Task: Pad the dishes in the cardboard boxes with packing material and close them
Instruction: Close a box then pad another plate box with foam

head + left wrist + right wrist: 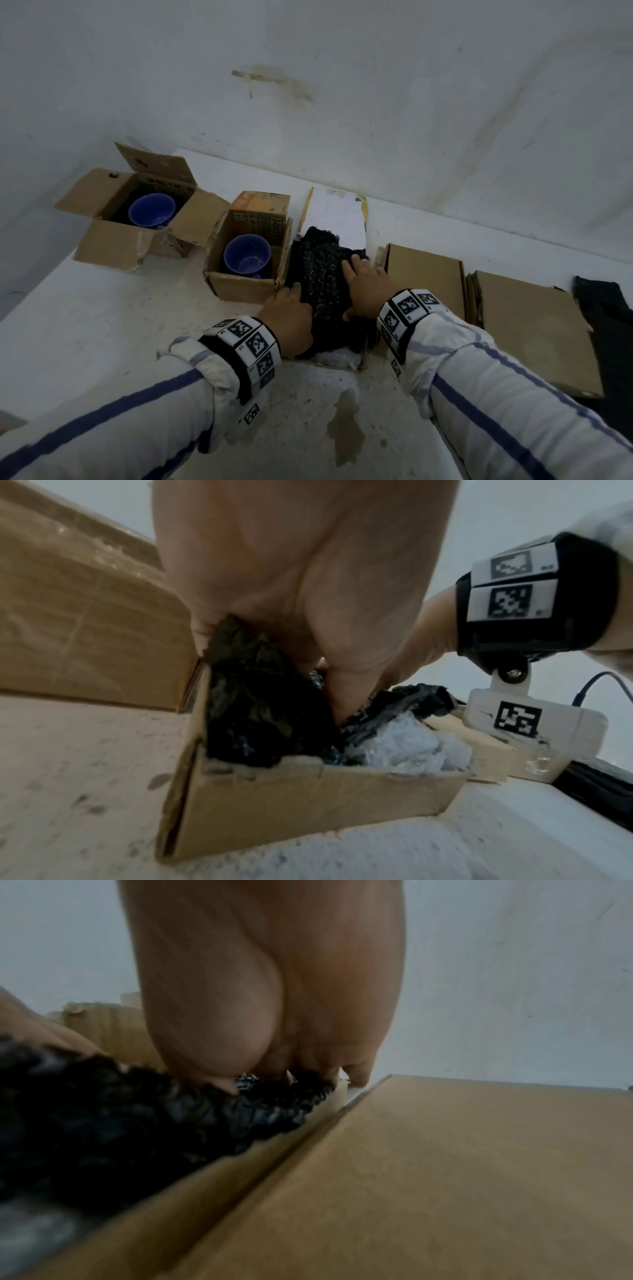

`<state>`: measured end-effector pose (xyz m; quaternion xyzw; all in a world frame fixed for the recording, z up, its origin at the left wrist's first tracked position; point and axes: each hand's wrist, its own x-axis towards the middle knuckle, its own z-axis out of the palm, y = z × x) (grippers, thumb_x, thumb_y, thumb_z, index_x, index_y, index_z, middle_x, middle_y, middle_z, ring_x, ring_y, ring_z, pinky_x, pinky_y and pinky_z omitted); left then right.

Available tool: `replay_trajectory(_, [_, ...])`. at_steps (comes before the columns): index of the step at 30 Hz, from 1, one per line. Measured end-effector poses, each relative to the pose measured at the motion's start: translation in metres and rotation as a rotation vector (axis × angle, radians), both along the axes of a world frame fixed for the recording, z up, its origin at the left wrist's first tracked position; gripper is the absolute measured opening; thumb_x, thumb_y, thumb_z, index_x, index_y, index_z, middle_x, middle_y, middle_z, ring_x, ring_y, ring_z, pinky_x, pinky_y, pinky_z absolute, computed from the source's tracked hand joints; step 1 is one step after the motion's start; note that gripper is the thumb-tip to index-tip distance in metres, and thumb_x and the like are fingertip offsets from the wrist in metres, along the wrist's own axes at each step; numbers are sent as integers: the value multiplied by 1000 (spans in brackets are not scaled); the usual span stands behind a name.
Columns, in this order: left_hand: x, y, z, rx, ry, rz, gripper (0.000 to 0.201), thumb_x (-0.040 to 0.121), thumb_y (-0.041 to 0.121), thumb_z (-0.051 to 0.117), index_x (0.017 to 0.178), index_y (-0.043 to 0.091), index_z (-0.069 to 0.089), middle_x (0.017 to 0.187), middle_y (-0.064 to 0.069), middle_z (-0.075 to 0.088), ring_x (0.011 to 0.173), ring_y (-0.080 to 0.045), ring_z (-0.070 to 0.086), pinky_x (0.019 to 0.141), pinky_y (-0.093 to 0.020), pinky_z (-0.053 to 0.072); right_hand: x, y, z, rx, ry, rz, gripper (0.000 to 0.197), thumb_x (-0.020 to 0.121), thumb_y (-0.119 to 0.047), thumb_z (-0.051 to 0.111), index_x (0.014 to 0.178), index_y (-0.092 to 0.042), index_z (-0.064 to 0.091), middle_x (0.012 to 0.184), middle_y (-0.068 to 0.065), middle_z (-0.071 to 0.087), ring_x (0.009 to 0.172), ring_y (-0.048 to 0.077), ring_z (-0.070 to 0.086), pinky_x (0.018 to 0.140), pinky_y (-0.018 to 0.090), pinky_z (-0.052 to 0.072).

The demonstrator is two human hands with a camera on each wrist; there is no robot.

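Black bubble wrap [318,274] fills the middle cardboard box [308,804], over white padding [404,748]. My left hand [291,305] presses the wrap's left edge, and in the left wrist view its thumb pushes down into the black wrap [257,710]. My right hand [368,291] lies flat on the wrap's right side with its fingers spread; the right wrist view shows the fingertips on the black wrap [137,1123] at the box wall [205,1191]. The box's white-lined lid [337,216] stands open behind. Whatever dish is under the wrap is hidden.
To the left stand two open boxes, a large one [113,240] and a small one [239,287], each holding a blue cup [151,209] [247,254]. Two closed boxes [424,277] [534,329] lie to the right, with dark material [606,325] beyond. A wall is close behind.
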<state>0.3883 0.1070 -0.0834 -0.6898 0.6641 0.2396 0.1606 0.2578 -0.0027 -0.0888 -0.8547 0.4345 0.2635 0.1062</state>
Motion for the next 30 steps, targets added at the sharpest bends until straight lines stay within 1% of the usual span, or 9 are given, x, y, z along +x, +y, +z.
replay_trajectory(5, [1, -1, -6, -28, -9, -8, 60, 89, 42, 50, 139, 11, 37, 156, -18, 7, 142, -34, 13, 112, -46, 19, 8, -7, 8, 156, 65, 19, 108, 79, -51, 67, 151, -12, -2, 159, 12, -2, 145, 30, 11, 116, 48, 21])
replay_trajectory(7, [3, -1, -7, -44, 13, -8, 60, 88, 41, 53, 138, 12, 36, 156, -17, 8, 143, -34, 11, 113, -46, 18, 14, -16, 25, 165, 25, 20, 87, 81, -49, 66, 146, -7, 27, 149, 16, 29, 132, 30, 38, 103, 41, 41])
replay_trajectory(9, [5, 0, -10, -69, 62, 7, 62, 86, 39, 56, 137, 13, 34, 156, -15, 9, 143, -33, 10, 115, -47, 19, 21, -24, 42, 46, -104, 47, 56, 86, -39, 63, 128, -5, 49, 128, 15, 51, 112, 28, 54, 85, 33, 47])
replay_trajectory(12, [7, 0, -13, -100, 148, 40, 70, 83, 37, 62, 141, 15, 28, 155, -15, 8, 143, -33, 11, 115, -47, 22, 35, -28, 46, 40, -212, 125, 63, 88, -20, 61, 144, -16, 32, 142, 11, 34, 122, 29, 48, 94, 36, 46])
replay_trajectory(16, [8, -2, -16, -53, 193, 59, 76, 85, 36, 62, 146, 13, 23, 157, -16, -4, 145, -34, 1, 116, -47, 19, 50, -26, 27, 95, 32, 230, 91, 87, -14, 63, 152, -21, -2, 159, 2, -5, 143, 28, 21, 107, 41, 39])
replay_trajectory(18, [9, -3, -16, -36, 185, 45, 76, 86, 37, 62, 146, 11, 23, 157, -17, -8, 145, -34, -1, 117, -47, 18, 54, -28, 21, 43, 84, 256, 89, 87, -19, 62, 152, -20, 1, 158, 4, 5, 138, 31, 23, 105, 44, 40])
replay_trajectory(22, [10, -2, -20, -24, 184, 38, 76, 87, 39, 59, 147, 10, 22, 157, -17, -10, 146, -34, -2, 117, -46, 16, 64, -28, 23, -50, 79, 353, 59, 89, -24, 58, 141, -11, 34, 138, 12, 32, 122, 31, 36, 98, 38, 43])
replay_trajectory(27, [12, -2, -23, -10, 192, 39, 75, 87, 39, 58, 146, 10, 22, 157, -15, -12, 146, -33, -5, 117, -47, 16, 65, -27, 13, 85, 105, 324, 73, 90, -19, 53, 150, -8, 13, 148, 14, 25, 125, 29, 42, 97, 37, 45])
replay_trajectory(30, [13, -1, -23, -7, 192, 34, 74, 88, 40, 57, 146, 12, 22, 158, -13, -13, 146, -32, -6, 116, -48, 17, 59, -33, 19, 211, 12, 214, 86, 82, -17, 65, 151, -16, 15, 152, 8, 25, 133, 28, 38, 102, 40, 43])
